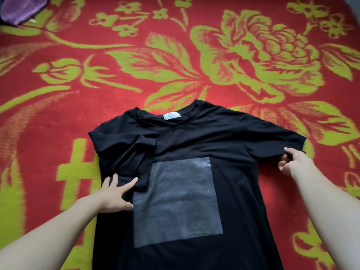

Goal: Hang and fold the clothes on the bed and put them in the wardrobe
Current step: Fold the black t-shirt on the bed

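Note:
A black T-shirt (224,145) with a grey square print lies face up on the bed, collar pointing away from me. Its left sleeve is folded inward over the chest. My left hand (115,195) rests flat with spread fingers on that folded sleeve, at the print's left edge. My right hand (292,162) pinches the hem of the right sleeve, which is stretched out to the side.
The bed is covered by a red blanket (136,90) with green flower patterns. A purple garment (17,8) lies at the far left corner.

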The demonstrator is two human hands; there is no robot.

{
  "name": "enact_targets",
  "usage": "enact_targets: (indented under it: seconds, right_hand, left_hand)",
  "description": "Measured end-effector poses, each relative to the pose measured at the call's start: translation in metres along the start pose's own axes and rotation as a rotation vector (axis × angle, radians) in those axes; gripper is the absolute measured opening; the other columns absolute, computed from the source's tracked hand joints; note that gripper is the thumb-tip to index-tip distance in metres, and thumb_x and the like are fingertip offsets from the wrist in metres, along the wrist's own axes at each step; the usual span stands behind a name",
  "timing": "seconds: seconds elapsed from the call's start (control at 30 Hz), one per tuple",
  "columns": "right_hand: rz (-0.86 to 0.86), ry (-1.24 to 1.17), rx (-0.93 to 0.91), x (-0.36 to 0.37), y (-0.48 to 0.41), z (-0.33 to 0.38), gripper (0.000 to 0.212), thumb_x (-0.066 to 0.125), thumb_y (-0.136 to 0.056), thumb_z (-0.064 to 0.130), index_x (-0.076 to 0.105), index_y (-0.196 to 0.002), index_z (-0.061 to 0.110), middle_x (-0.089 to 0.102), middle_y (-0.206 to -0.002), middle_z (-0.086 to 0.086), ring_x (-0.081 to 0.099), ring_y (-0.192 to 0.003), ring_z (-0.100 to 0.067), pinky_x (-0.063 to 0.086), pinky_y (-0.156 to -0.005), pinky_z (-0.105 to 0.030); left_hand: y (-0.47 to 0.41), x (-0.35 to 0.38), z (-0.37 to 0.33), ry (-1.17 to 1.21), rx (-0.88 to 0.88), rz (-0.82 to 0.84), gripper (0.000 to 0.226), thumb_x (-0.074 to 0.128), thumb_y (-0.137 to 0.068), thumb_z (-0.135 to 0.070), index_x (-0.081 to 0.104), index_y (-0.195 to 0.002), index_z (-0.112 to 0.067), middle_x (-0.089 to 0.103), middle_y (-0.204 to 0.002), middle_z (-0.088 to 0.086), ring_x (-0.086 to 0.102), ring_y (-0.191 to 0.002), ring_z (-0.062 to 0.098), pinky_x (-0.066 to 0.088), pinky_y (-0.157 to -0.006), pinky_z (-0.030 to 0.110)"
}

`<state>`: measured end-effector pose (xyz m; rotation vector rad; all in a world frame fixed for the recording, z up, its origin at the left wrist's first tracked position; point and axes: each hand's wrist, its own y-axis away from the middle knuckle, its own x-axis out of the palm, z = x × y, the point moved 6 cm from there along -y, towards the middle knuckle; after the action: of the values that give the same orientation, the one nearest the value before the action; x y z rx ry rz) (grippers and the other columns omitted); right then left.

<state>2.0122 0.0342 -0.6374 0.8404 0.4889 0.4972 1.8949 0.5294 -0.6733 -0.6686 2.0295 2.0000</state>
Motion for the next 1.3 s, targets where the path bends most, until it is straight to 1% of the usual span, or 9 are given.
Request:
enact_targets:
  seconds: [0.1, 0.27, 0.4, 0.57, 0.8, 0.93, 1.07, 1.17, 1.3]
  right_hand:
    - [0.071, 0.114, -0.157, 0.012, 0.016, 0.015, 0.028, 0.061, -0.087, 0.006, 0.045, -0.067, 0.019, 0.053, -0.076, 0.004, 0.047, -0.06, -0.006, 0.04, -0.059, -0.018]
    - [0.086, 0.647, -1.135, 0.047, 0.102, 0.037, 0.014, 0.067, -0.079, -0.001, 0.065, -0.092, -0.006, 0.062, -0.089, -0.021, 0.057, -0.079, -0.03, 0.04, -0.077, -0.035]
    - [0.513, 1.145, -1.641, 0.081, 0.163, -0.028, 0.025, 0.074, -0.069, -0.005, 0.069, -0.094, -0.002, 0.059, -0.096, -0.025, 0.056, -0.092, -0.041, 0.042, -0.081, -0.042]
    - [0.852, 1.861, -1.403, 0.089, 0.139, -0.104, 0.074, 0.059, -0.089, 0.04, 0.016, -0.148, 0.034, 0.022, -0.154, -0.005, 0.032, -0.135, -0.021, 0.032, -0.106, -0.034]
    - [0.471, 2.103, -1.239, 0.092, 0.095, -0.085, 0.059, 0.03, -0.096, 0.054, 0.015, -0.149, 0.033, 0.0, -0.158, -0.01, 0.006, -0.145, -0.027, 0.02, -0.113, -0.034]
    - [0.396, 1.808, -1.361, 0.105, 0.109, -0.067, 0.048, 0.043, -0.097, 0.041, 0.041, -0.142, 0.025, 0.032, -0.149, -0.016, 0.037, -0.13, -0.032, 0.037, -0.1, -0.04]
    - [0.221, 1.665, -1.423, 0.136, 0.116, -0.035, 0.044, 0.046, -0.096, 0.03, 0.044, -0.139, 0.02, 0.038, -0.144, -0.015, 0.035, -0.129, -0.032, 0.037, -0.096, -0.043]
    - [0.253, 1.655, -1.246, 0.164, 0.104, -0.019, 0.049, 0.039, -0.099, 0.029, 0.03, -0.146, 0.02, 0.02, -0.155, -0.011, 0.022, -0.14, -0.027, 0.03, -0.105, -0.043]
    - [0.358, 1.621, -1.06, 0.193, 0.088, -0.012, 0.053, 0.035, -0.101, 0.025, 0.017, -0.15, 0.014, 0.013, -0.158, -0.008, 0.018, -0.143, -0.027, 0.025, -0.112, -0.047]
  left_hand:
    - [0.002, -0.002, -0.001, 0.031, 0.001, 0.02, 0.084, 0.054, -0.084, -0.05, -0.008, -0.14, -0.055, -0.02, -0.155, 0.013, -0.017, -0.143, 0.032, 0.013, -0.115, 0.047]
    - [0.005, -0.003, -0.003, 0.044, 0.004, 0.026, 0.084, 0.054, -0.085, -0.05, -0.008, -0.141, -0.054, -0.021, -0.154, 0.013, -0.018, -0.142, 0.032, 0.012, -0.115, 0.049]
    - [0.006, -0.001, -0.003, 0.035, 0.008, 0.024, 0.085, 0.054, -0.085, -0.05, -0.01, -0.14, -0.053, -0.023, -0.154, 0.013, -0.019, -0.142, 0.032, 0.012, -0.115, 0.049]
    - [0.006, -0.003, -0.004, 0.069, 0.011, 0.059, 0.083, 0.054, -0.085, -0.049, -0.007, -0.141, -0.054, -0.023, -0.154, 0.012, -0.021, -0.141, 0.031, 0.01, -0.115, 0.05]
    - [0.006, -0.002, -0.003, 0.11, 0.021, 0.084, 0.081, 0.053, -0.085, -0.05, -0.005, -0.141, -0.055, -0.023, -0.154, 0.011, -0.023, -0.141, 0.03, 0.008, -0.115, 0.052]
    - [0.012, -0.008, -0.007, 0.028, 0.006, 0.063, 0.071, 0.046, -0.087, -0.057, 0.001, -0.143, -0.053, -0.012, -0.156, 0.014, -0.01, -0.144, 0.031, 0.013, -0.113, 0.047]
    - [0.023, -0.08, 0.003, 0.106, -0.043, -0.596, 0.035, 0.042, -0.092, -0.051, 0.062, -0.114, -0.034, 0.064, -0.117, 0.003, 0.057, -0.111, 0.024, 0.043, -0.083, 0.032]
    - [0.035, -0.136, 0.036, 0.368, -0.138, -1.095, 0.02, 0.057, -0.089, -0.027, 0.063, -0.094, -0.009, 0.06, -0.097, 0.017, 0.051, -0.097, 0.037, 0.042, -0.074, 0.043]
    - [-0.003, -0.162, 0.064, 0.504, -0.213, -0.904, 0.044, 0.056, -0.089, -0.02, 0.046, -0.131, -0.009, 0.047, -0.13, 0.02, 0.038, -0.12, 0.038, 0.035, -0.095, 0.048]
